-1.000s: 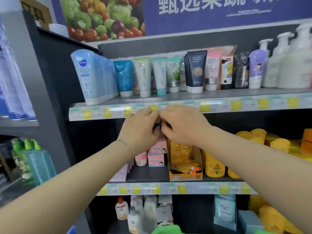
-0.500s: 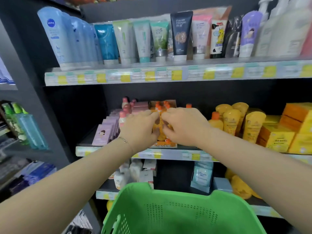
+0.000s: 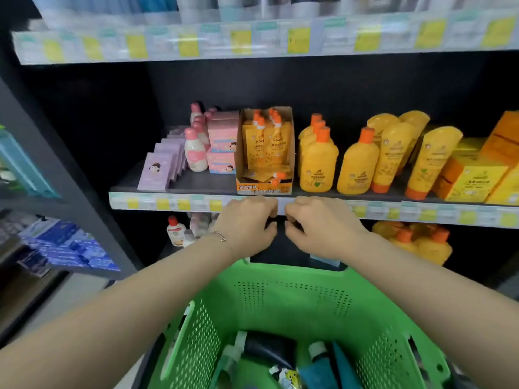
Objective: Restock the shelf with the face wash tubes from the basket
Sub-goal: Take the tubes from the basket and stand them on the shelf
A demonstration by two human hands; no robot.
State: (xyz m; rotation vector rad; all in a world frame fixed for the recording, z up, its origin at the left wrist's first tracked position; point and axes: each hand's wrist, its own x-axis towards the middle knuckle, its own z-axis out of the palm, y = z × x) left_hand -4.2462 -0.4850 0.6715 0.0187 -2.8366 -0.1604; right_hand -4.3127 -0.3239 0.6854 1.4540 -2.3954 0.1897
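Note:
A green plastic basket [image 3: 283, 307] sits low in front of me. Several face wash tubes lie in it: a black tube [image 3: 269, 350], a teal tube [image 3: 318, 370] and one with a yellow cartoon print [image 3: 286, 376]. My left hand [image 3: 247, 223] and my right hand [image 3: 320, 224] hover side by side above the basket's far rim, level with the middle shelf's edge [image 3: 168, 203]. Their fingers are curled and nothing shows in them. The top shelf [image 3: 252, 37] holds the standing tubes [image 3: 196, 7], blurred and cut off by the frame.
The middle shelf carries purple packets [image 3: 157, 171], pink bottles and boxes [image 3: 222, 141], a carton of orange pouches [image 3: 265, 147] and yellow bottles [image 3: 317, 164]. Blue packs [image 3: 67, 248] lie on the left unit. More bottles stand on the shelf below.
My view tilted down from the top shelf to the basket. Both hands came down together from the top shelf's edge to the middle shelf's edge, still curled side by side.

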